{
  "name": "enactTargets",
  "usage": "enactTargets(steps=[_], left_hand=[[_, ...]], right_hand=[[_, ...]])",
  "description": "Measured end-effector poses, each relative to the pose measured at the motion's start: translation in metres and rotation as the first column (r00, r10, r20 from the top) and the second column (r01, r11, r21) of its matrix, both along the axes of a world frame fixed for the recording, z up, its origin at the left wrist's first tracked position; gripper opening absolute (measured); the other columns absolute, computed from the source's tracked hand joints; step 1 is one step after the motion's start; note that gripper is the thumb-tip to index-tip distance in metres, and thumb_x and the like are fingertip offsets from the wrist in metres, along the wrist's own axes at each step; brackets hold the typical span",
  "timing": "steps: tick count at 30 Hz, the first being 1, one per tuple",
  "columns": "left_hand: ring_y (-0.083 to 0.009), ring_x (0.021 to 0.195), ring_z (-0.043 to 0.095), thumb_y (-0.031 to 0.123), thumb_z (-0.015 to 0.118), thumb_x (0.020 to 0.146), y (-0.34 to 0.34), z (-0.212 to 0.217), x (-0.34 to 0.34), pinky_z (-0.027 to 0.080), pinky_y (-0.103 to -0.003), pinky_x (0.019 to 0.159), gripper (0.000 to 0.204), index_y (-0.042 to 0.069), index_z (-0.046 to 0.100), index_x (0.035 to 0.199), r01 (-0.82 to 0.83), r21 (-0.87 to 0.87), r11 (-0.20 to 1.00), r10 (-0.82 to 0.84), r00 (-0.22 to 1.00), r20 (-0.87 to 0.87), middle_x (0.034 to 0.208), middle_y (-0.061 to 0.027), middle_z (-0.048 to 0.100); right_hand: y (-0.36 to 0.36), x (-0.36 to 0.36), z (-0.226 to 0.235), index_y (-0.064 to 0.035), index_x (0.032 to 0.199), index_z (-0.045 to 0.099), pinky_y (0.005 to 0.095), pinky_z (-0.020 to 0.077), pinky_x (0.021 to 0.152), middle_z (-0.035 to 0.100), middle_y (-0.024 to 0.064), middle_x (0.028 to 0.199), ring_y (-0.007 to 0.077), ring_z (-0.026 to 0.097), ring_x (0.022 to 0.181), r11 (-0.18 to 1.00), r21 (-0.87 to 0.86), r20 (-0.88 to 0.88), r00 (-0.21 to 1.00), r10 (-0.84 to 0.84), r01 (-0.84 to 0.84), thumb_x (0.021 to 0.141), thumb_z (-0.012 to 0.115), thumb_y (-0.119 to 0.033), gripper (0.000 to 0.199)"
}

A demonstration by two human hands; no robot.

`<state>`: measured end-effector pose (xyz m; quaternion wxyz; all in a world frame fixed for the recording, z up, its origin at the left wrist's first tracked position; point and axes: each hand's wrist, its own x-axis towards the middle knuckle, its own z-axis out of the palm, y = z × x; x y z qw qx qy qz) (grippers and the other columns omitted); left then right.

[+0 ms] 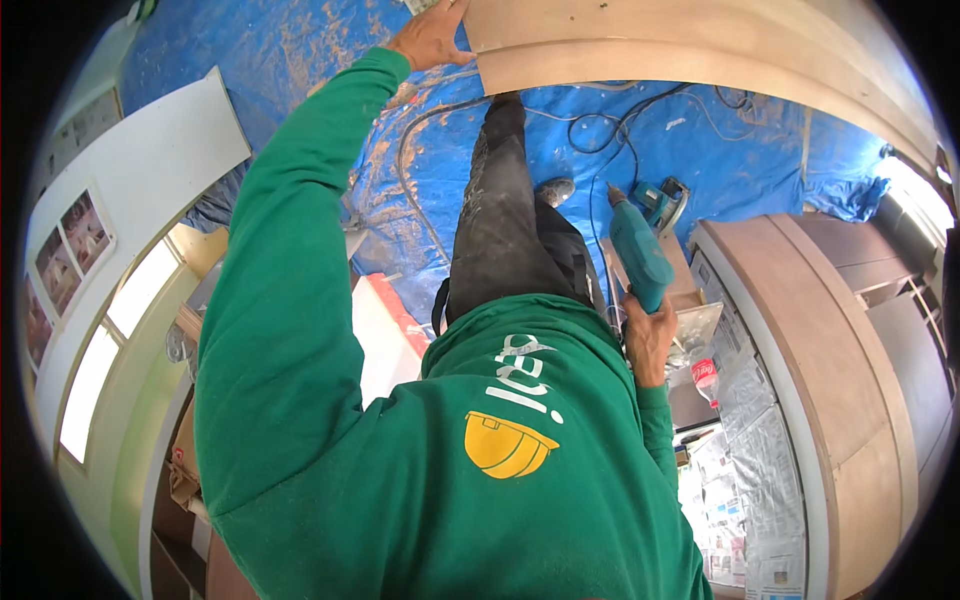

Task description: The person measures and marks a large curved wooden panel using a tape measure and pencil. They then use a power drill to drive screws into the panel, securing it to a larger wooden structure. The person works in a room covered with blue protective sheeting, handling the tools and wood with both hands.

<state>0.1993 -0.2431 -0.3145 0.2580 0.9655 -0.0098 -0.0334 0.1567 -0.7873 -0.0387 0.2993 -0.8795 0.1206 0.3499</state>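
Blue floor sheeting (pixel 760 170); wooden panel (pixel 620 60) at left hand (pixel 430 38), drill (pixel 640 250) grasped in right hand (pixel 650 338).
Drill and panel not yet touching (left hand's grip: can't tell); progress otherwise unclear.

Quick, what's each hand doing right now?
Left hand: open, thumb and finger spread at the wooden panel's edge.
Right hand: closed, holding the teal drill.

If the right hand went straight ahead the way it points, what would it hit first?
Likely the wooden panel, with the drill in the right hand touching first, though depth is unclear.
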Motion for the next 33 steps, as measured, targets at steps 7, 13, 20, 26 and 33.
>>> enactTargets(steps=[7, 13, 20, 26, 33], left_hand=[[-0.0527, 0.154, 0.037, 0.046, 0.094, 0.070, 0.003, 0.011, 0.000, 0.032, -0.050, 0.131, 0.125, -0.016, 0.032, 0.159, -0.009, -0.084, 0.996, 0.007, 1.000, -0.021, 0.163, -0.0415, 0.035], [-0.0474, 0.158, 0.035, 0.043, 0.090, 0.081, -0.002, 0.042, -0.012, 0.034, -0.047, 0.130, 0.108, -0.008, 0.038, 0.162, -0.289, -0.273, 0.918, 0.273, 0.957, -0.095, 0.170, -0.0350, 0.033], [-0.0414, 0.149, 0.051, 0.036, 0.089, 0.086, -0.011, 0.000, 0.005, 0.044, -0.047, 0.121, 0.088, -0.004, 0.051, 0.154, -0.331, -0.203, 0.921, 0.324, 0.943, -0.068, 0.161, -0.0321, 0.049], [-0.0483, 0.146, 0.051, 0.038, 0.096, 0.074, -0.018, 0.022, 0.036, 0.049, -0.050, 0.116, 0.102, -0.003, 0.048, 0.154, -0.802, -0.172, 0.572, 0.617, 0.559, -0.554, 0.163, -0.0344, 0.044], [-0.0484, 0.138, 0.057, 0.045, 0.099, 0.065, -0.054, 0.044, 0.023, 0.052, -0.051, 0.113, 0.106, -0.006, 0.054, 0.146, -0.392, 0.035, 0.919, 0.394, 0.915, -0.087, 0.152, -0.0324, 0.053]], right_hand=[[0.017, 0.011, 0.003, 0.0054, 0.109, 0.071, 0.0362, 0.0504, 0.073, 0.067, 0.0105, 0.081, 0.0165, 0.059, 0.075, 0.998, 0.025, 0.046, 0.997, 0.064, -0.065, 0.088, 0.077, -0.022, 0.035], [0.011, 0.012, 0.001, 0.0046, 0.110, 0.072, 0.0360, 0.0510, 0.074, 0.069, 0.0077, 0.083, 0.0160, 0.060, 0.077, 0.999, 0.032, 0.017, 1.000, -0.011, 0.010, 0.089, 0.076, -0.019, 0.032], [-0.004, 0.012, -0.012, 0.0048, 0.112, 0.074, 0.0332, 0.0520, 0.076, 0.073, 0.0079, 0.090, 0.0157, 0.064, 0.081, 0.998, 0.039, -0.027, 0.998, -0.057, 0.058, 0.089, 0.076, -0.020, 0.034], [-0.014, 0.006, -0.009, 0.0053, 0.109, 0.074, 0.0324, 0.0528, 0.077, 0.073, 0.0084, 0.090, 0.0166, 0.066, 0.082, 0.998, 0.036, -0.032, 0.998, -0.049, 0.050, 0.088, 0.075, -0.021, 0.034], [-0.002, 0.014, -0.004, 0.0047, 0.108, 0.075, 0.0334, 0.0533, 0.078, 0.076, 0.0092, 0.092, 0.0186, 0.069, 0.083, 0.999, -0.008, -0.008, 0.999, 0.051, -0.052, 0.088, 0.076, -0.023, 0.034]])
